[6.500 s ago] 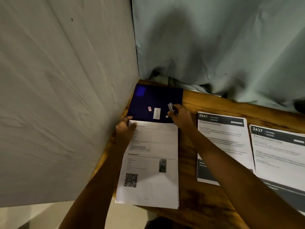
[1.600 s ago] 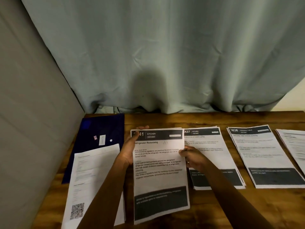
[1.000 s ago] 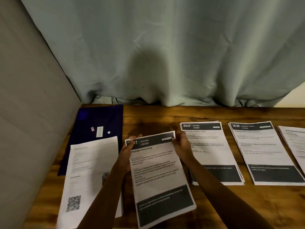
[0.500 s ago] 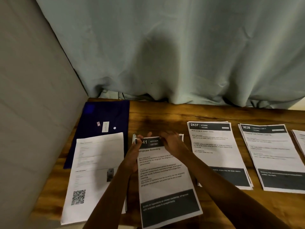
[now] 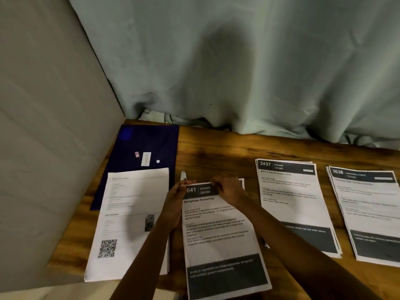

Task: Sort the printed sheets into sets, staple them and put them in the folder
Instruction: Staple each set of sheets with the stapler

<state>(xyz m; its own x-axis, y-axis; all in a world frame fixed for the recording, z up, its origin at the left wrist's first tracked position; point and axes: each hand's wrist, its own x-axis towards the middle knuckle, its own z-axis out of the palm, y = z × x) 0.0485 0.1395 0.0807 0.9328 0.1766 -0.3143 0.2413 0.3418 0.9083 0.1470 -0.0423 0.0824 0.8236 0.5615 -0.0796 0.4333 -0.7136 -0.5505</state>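
Note:
The printed set headed "2641 Kitchen, Refrigerator Restocking" point(image 5: 218, 237) lies on the wooden table in front of me, slightly turned. My left hand point(image 5: 175, 199) pinches its top left corner. My right hand point(image 5: 229, 191) has curled fingers on its top edge, near the middle of the dark header. A small silvery stapler point(image 5: 183, 175) sits just beyond my left fingertips; I cannot tell whether it touches them. The dark blue folder point(image 5: 149, 141) lies flat at the back left, and a white sheet with a QR code point(image 5: 132, 221) overlaps its near end.
Right of the held set lie a set headed "2437" point(image 5: 292, 204) and a set headed "3638" point(image 5: 368, 211), side by side. A grey panel point(image 5: 49, 126) walls the left side. A pale curtain point(image 5: 238, 68) hangs behind the table.
The 2641 set has come left and nearer to me, away from the 2437 set. My right hand slid from its right edge to its top edge. My left hand stays at the top left corner.

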